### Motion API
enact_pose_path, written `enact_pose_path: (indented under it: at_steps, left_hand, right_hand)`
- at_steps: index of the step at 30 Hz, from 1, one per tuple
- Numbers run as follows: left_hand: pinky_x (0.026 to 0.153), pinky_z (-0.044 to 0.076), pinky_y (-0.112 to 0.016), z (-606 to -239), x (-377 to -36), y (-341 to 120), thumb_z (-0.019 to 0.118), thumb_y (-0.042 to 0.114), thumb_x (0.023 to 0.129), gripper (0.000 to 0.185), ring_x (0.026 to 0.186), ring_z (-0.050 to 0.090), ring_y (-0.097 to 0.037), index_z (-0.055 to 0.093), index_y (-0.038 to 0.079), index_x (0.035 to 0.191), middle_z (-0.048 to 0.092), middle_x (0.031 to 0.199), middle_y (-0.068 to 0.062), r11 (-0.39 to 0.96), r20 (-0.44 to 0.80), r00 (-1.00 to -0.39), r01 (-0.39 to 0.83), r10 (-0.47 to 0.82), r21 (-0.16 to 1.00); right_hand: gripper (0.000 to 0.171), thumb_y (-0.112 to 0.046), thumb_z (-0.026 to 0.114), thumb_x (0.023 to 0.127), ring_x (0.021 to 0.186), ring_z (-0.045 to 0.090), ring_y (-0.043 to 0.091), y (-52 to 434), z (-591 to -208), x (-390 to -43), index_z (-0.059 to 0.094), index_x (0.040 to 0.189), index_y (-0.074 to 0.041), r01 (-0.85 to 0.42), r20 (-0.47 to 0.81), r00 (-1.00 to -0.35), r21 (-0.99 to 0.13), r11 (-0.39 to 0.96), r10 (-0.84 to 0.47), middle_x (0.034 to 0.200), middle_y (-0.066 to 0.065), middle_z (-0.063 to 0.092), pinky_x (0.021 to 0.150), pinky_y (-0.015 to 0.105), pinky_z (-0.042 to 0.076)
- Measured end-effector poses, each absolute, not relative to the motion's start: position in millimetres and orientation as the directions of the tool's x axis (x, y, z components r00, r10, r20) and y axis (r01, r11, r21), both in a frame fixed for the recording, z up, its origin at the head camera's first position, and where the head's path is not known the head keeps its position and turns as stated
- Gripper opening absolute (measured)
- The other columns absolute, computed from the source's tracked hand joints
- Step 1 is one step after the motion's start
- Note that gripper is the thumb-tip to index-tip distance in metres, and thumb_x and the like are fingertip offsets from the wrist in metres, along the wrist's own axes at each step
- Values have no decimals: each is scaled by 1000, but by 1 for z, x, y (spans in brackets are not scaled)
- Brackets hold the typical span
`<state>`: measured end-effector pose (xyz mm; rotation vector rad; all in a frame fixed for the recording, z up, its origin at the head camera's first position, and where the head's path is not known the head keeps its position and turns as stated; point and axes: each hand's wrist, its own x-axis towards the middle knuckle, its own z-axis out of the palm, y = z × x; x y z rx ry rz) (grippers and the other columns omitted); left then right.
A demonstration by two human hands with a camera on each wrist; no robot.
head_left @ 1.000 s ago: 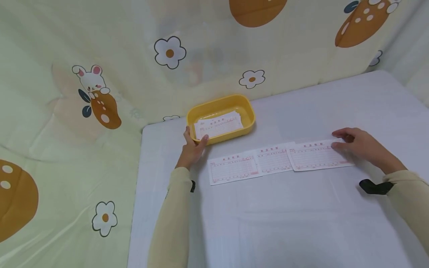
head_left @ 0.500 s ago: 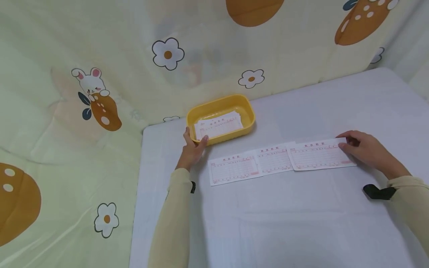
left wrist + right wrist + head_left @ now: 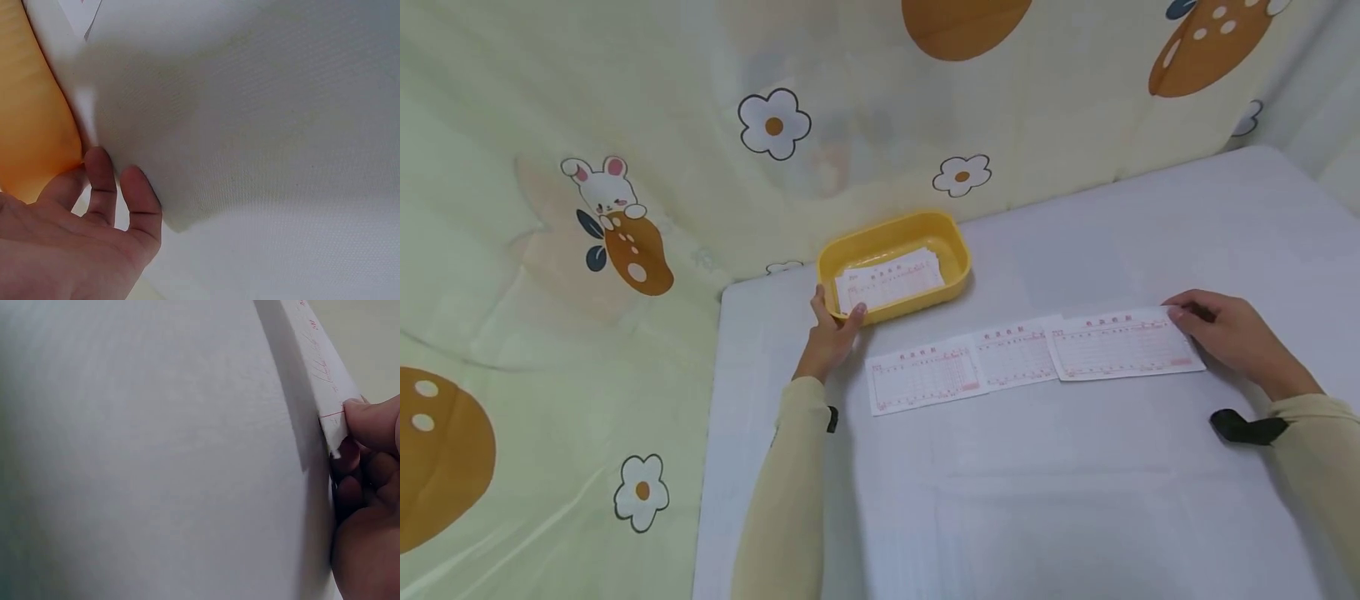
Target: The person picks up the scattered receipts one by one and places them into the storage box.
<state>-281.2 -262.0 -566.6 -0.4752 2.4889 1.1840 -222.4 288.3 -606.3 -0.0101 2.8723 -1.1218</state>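
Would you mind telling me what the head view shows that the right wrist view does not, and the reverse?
Only the head view shows the yellow tray with its slips, the left hand gripping its rim, and three slips in a row on the white table. Only the right wrist view shows the thumb pinching the slip's raised corner. Both show the right hand at the rightmost slip.

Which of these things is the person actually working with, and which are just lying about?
In use:
right hand pinching the rightmost slip
left hand holding the yellow tray
slips in the tray

Lying about:
middle slip
left slip
patterned cloth
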Motion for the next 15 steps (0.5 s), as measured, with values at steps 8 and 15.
enact_pose_path:
  at_steps: [8,15]
  left_hand:
    - [124,25,-62,-567,-281,-261,56,74,100,104,152,38,-46,-14,38,168,33,169,-25,589,-428,-892,-425,-144,687]
    - [124,26,-63,-569,-280,-261,54,78,98,105,153,36,-47,-14,38,169,32,169,-28,600,-418,-896,-417,-148,683]
  right_hand:
    - [36,-23,51,114,94,45,24,289,-608,-221,64,130,6,28,-40,-999,-690,724,0,117,24,63,72,23,36]
    - [37,-24,51,115,92,48,20,291,-609,-220,63,133,5,52,-51,-998,-702,710,23,119,24,63,70,21,38]
